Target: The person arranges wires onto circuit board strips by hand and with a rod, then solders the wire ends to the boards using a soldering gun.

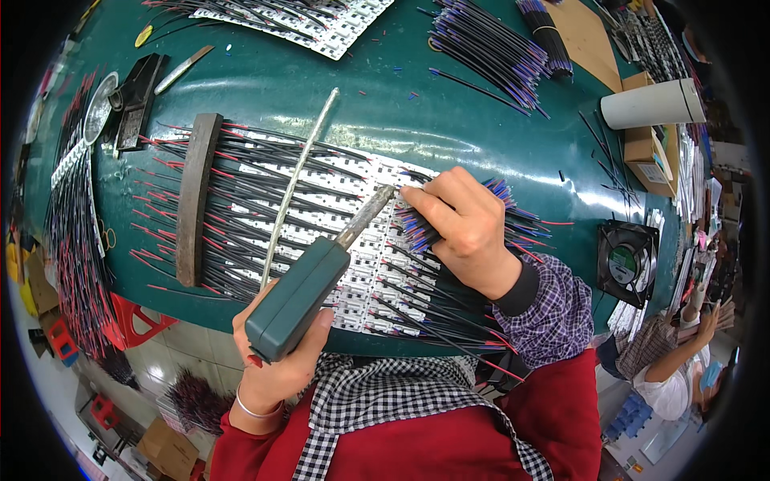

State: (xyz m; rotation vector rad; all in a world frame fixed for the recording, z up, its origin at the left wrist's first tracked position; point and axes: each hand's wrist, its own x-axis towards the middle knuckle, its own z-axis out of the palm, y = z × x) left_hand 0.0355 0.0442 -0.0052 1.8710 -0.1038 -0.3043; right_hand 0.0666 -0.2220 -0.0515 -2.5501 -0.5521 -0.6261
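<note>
My left hand (282,370) grips the dark green handle of a soldering iron (298,295). The iron's metal tip rests at the upper part of a white circuit board panel (351,303). Close to that tip, the thumb and forefinger of my right hand (467,228) are pinched together. A bundle of black wires with blue ends (415,232) sits under and in that hand. Rows of black wires with red tips lie on the panel. Across them runs a thin pale rod (298,172), its lower end beside my left fingers; whether they touch it I cannot tell.
A dark bar (197,200) lies over the wires at left. Beyond it are a black holder (138,104) and a knife (184,69). Further off lie another board panel (341,28) and wire bundles (489,52). At right stand a fan (626,260) and a white roll (654,104).
</note>
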